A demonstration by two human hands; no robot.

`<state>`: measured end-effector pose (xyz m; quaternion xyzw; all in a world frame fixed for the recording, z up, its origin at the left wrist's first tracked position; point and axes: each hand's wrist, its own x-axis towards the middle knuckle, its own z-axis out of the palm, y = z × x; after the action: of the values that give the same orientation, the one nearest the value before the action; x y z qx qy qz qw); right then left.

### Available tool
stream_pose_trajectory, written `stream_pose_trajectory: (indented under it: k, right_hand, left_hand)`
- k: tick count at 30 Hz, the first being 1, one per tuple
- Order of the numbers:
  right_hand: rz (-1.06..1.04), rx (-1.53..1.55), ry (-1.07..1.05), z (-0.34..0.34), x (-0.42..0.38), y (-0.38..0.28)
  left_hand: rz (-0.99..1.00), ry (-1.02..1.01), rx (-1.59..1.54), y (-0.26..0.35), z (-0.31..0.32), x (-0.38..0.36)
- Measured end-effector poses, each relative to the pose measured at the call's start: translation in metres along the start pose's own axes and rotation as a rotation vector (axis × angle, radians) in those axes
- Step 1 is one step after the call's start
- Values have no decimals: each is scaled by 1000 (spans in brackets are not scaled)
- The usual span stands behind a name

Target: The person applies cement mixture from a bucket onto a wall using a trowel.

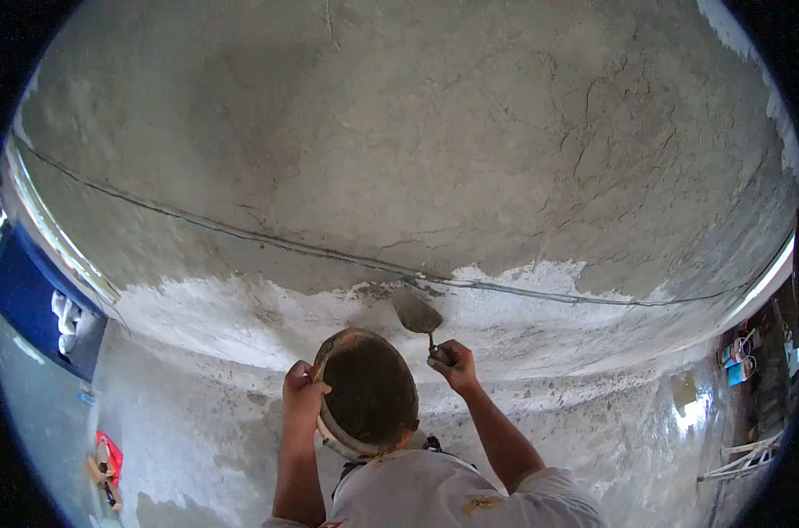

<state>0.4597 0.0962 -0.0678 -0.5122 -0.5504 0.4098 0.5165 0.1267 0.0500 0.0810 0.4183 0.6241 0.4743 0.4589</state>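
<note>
My left hand (304, 392) grips the rim of a round bucket (327, 433), tilted so that its dark, mortar-smeared inside faces up. In my right hand (453, 365) is the handle of a trowel (416, 313), the fingers wrapped round it. The blade points up and to the left, close to the wall (470, 158) where grey plaster meets the bare white strip below. A little grey mortar shows around the blade tip. The bucket is near my body, left of the trowel.
A dark cable (276, 240) runs across the wall just above the trowel. On the left are a blue panel (32, 273) and a red bag (110, 456) on the floor. Paint cans (738, 363) and a white frame (744, 459) stand at the right.
</note>
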Motion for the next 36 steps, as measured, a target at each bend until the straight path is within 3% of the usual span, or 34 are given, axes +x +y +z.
stream_pose_trajectory:
  k: [7,9,11,16,20,26,30,32,34,36]
  right_hand:
    - [44,197,6,29,13,-6]
    - [37,224,-3,33,17,-3]
    - [29,249,-11,35,21,1]
    - [-9,176,94,33,37,2]
    - [-121,282,185,32,46,-6]
    - [-111,376,237,33,33,27]
    - [-48,226,230,24,-11,93]
    - [-64,135,238,26,-22,90]
    - [23,279,197,28,-38,53]
    - [-68,146,170,29,-31,36]
  left_hand:
    - [-31,3,-100,4,-13,-12]
    - [23,53,111,3,-18,-13]
    - [42,49,59,-13,-25,-10]
    - [25,43,-63,5,-25,-22]
    - [-10,81,104,8,-25,-21]
    - [-2,29,50,-22,-35,-10]
    - [9,14,74,-17,-36,-15]
    - [17,48,162,-6,-33,-19]
    - [22,84,249,-6,-33,-20]
    - [-8,33,5,-13,-33,-19]
